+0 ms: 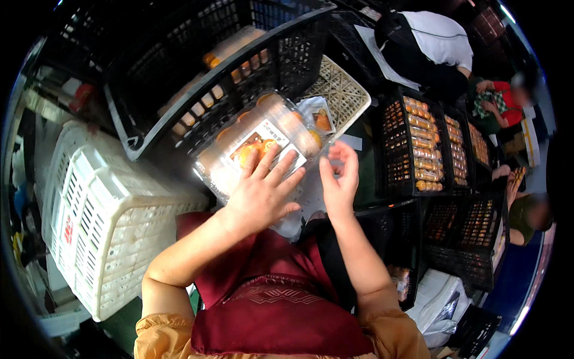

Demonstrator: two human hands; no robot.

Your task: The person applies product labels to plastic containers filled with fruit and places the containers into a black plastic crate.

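Observation:
A clear plastic pack of round, golden-brown baked goods point(218, 143) lies in front of me, tilted against the black crate. On its top is a white label point(263, 133) with a picture of food. My left hand point(261, 190) rests flat on that label with the fingers spread. Just off the pack's right corner is my right hand point(341, 176), its fingers loosely curled and the thumb apart, with nothing visible in it. Beyond the pack, another pictured label point(321, 118) on shiny white backing sits near a cream lattice crate point(353, 96).
A large black crate point(287, 51) holding similar packs stands at the far left. White crates point(143, 239) are stacked to my left. Black crates full of packs point(424, 143) stand on the right, near a white wrapped bundle point(439, 299). Other people point(439, 39) are at the far right.

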